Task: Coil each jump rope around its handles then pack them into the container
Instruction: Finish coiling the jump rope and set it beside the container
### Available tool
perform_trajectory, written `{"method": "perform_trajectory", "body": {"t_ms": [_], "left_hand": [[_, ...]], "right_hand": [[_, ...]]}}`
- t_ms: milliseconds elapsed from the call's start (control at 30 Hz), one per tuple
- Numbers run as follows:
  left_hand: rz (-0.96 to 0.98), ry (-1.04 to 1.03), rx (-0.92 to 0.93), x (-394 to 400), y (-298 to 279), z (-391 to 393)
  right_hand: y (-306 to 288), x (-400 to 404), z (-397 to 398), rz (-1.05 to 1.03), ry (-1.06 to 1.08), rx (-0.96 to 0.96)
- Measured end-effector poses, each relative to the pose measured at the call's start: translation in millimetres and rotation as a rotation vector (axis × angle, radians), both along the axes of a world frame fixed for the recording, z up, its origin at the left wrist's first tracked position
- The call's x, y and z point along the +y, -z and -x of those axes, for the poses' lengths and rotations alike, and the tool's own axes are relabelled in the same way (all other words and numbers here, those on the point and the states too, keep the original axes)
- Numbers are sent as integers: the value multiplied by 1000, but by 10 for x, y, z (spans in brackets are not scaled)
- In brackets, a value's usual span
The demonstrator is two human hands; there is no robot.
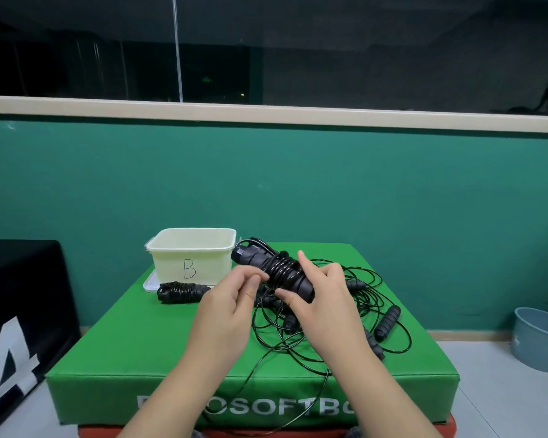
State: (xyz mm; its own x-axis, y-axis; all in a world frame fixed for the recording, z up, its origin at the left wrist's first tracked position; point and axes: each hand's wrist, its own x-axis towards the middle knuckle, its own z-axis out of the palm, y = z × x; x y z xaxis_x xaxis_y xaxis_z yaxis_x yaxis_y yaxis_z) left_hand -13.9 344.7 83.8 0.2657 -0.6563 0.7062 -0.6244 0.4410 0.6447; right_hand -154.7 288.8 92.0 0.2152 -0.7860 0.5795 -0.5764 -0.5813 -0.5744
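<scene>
Above the green box [159, 349], the right hand [326, 298] grasps the half-coiled rope [276, 268] by its handles; the left hand [234, 298] pinches its cord near the tub [192, 251].

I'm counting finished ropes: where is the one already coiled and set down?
In the head view, the coiled rope lies on the green mat, left of the hands, against the front of the container marked B.

- Green padded box [171, 352], white lettering on its front face.
- Black box [23, 298] at left, bearing a white numeral.
- Blue-grey bucket [538, 338] on floor, right.
</scene>
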Motion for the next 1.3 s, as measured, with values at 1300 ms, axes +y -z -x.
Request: {"method": "perform_trajectory", "body": {"t_ms": [1300], "left_hand": [[-359, 455, 547, -164, -9, -31]], "right_hand": [[-82, 101, -41, -606, -469, -772]]}}
